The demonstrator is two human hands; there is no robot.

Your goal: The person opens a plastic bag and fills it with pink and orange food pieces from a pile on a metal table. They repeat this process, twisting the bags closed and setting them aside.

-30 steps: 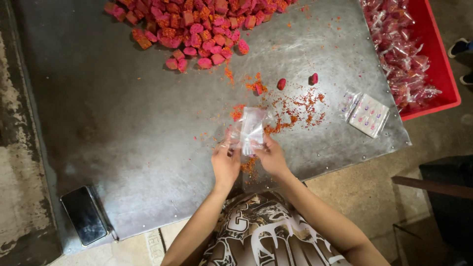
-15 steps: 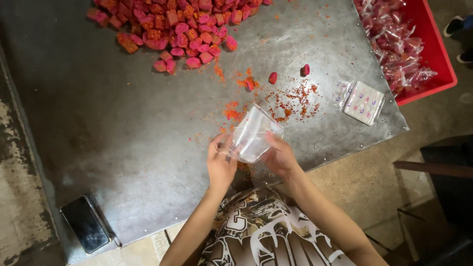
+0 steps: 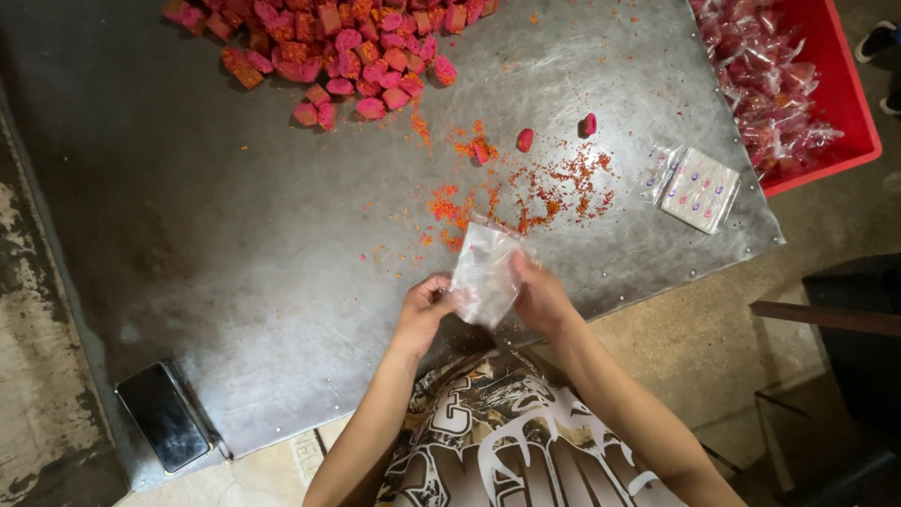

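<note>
A small clear plastic bag (image 3: 484, 272) is held between both hands just above the near edge of the metal table (image 3: 235, 235). My left hand (image 3: 424, 308) pinches its left lower edge. My right hand (image 3: 539, 294) grips its right side. The bag looks empty. Orange-red crumbs (image 3: 526, 197) lie scattered on the table just beyond the bag. Three loose pink-red pieces (image 3: 525, 139) lie past the crumbs. A big pile of pink and orange pieces (image 3: 338, 47) covers the far part of the table.
A stack of flat clear bags (image 3: 699, 188) lies at the table's right. A red crate (image 3: 826, 94) with several filled packets stands beyond the right edge. A dark phone (image 3: 164, 416) rests at the near left corner. A dark stool (image 3: 845, 319) is on the right.
Both hands have kept hold of the clear bag and turned it; it puffed open half a second ago and now hangs flatter between them. The view has shifted slightly.
</note>
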